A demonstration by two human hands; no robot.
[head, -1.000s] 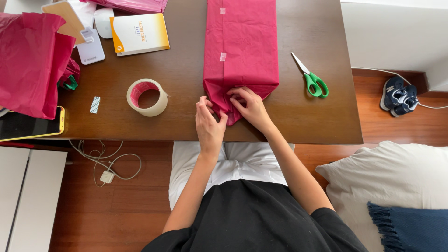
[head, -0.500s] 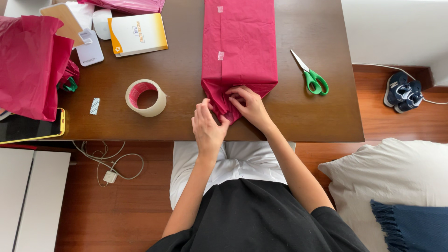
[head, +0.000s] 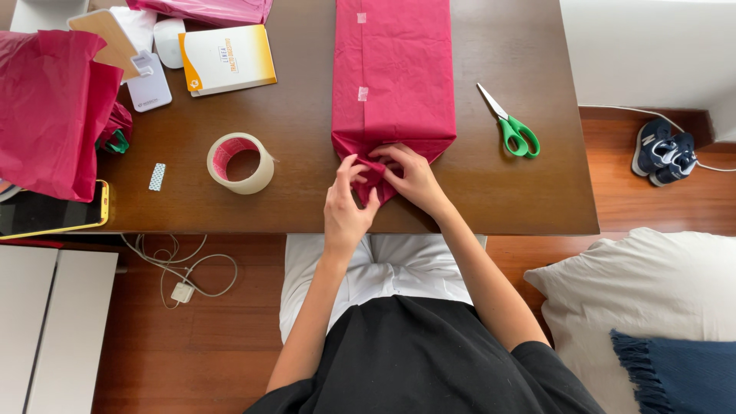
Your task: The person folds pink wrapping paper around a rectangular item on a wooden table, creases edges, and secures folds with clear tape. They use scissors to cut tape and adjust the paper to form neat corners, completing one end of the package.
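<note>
A long box wrapped in crimson tissue paper (head: 394, 73) lies lengthwise on the brown table (head: 491, 199), its seam held by small clear tape pieces. At the box's near end, my left hand (head: 347, 205) and my right hand (head: 412, 178) both pinch the folded paper flap (head: 372, 180) between their fingers. The flap is bunched into a narrow point between the two hands.
A roll of clear tape (head: 241, 162) sits left of the hands, green-handled scissors (head: 511, 124) to the right. Loose crimson paper (head: 50, 107), a phone (head: 50, 215), a booklet (head: 227, 57) and a small striped strip (head: 156, 175) lie at the left. Shoes (head: 663, 157) and pillows (head: 644, 291) are on the floor.
My left hand has moved up and in, pressing the left side of the flap toward the middle. The flap is narrower and tucked higher now. My right hand has stayed in place.
</note>
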